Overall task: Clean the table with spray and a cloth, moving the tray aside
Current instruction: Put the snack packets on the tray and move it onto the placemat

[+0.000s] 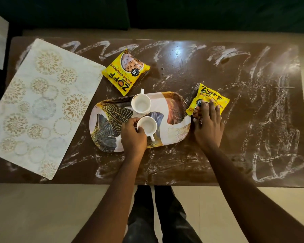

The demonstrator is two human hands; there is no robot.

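An oval tray (pixel 175 109) with a gold leaf pattern lies at the middle of the brown table (pixel 182 76), which is streaked with white smears. Two white cups stand on the tray: a far cup (pixel 141 104) and a near cup (pixel 147 126). My left hand (pixel 132 135) grips the near cup by its left rim. My right hand (pixel 208 125) rests on a yellow snack packet (pixel 209 99) just right of the tray, fingers spread over its lower half. No spray bottle or cloth shows.
A second yellow snack packet (pixel 125 71) lies behind the tray. A white patterned placemat (pixel 42 106) covers the table's left part. A dark sofa (pixel 147 13) runs along the far side. My legs (pixel 158 216) stand at the near edge on the tiled floor.
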